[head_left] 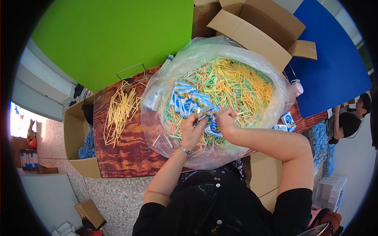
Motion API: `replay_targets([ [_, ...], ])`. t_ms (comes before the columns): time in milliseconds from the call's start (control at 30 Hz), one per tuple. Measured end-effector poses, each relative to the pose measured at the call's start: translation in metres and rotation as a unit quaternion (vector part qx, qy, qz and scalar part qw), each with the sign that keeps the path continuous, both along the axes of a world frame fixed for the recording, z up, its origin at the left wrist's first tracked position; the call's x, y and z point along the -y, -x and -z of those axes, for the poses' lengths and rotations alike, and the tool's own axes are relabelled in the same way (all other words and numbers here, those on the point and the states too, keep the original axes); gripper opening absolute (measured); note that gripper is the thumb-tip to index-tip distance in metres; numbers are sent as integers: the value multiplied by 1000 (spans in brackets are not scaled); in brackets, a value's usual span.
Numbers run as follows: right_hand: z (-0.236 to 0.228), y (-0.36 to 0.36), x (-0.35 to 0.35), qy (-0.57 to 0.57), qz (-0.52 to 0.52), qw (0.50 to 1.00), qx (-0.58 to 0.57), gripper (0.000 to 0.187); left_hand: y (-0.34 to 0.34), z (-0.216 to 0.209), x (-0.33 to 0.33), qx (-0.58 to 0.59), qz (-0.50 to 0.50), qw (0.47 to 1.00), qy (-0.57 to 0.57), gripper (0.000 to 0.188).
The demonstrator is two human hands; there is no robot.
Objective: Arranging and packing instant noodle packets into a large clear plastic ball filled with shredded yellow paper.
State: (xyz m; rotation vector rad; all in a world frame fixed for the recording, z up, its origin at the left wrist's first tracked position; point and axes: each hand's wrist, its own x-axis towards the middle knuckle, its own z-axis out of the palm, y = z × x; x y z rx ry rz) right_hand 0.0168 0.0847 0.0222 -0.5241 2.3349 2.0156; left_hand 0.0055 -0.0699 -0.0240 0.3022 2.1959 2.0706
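Observation:
A small blue-and-white packet (205, 113) is pinched between the thumb and fingers of my left hand (191, 129). Close beside it on the right, my right hand (227, 122) is closed with its fingers curled in; whatever they hold is hidden. Both hands are over a large clear plastic bag (155, 129) with its mouth spread wide. Thin yellow, green and pink sticks (236, 84) fill the bag. Several more blue-and-white packets (183, 96) lie on the sticks, left of and around my hands.
The bag stands on a red-brown wood-grain table (126, 161). Loose pale yellow sticks (120, 114) lie at its left. An open cardboard box (256, 35) is behind the bag, another box (75, 137) beside the table's left edge. More packets (289, 121) lie at right; a person (348, 118) sits beyond.

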Motion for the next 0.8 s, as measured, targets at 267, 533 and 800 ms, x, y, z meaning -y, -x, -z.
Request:
replay_targets([
  [267, 16, -5, 1, -2, 7, 1000, 2, 8, -4, -1, 7, -71, -45, 996, 2, 14],
  [533, -160, 28, -50, 630, 68, 716, 293, 16, -2, -25, 15, -208, -80, 971, 85, 18],
  [800, -160, 29, -34, 647, 1, 670, 365, 14, -2, -31, 5, -250, -71, 959, 116, 21],
])
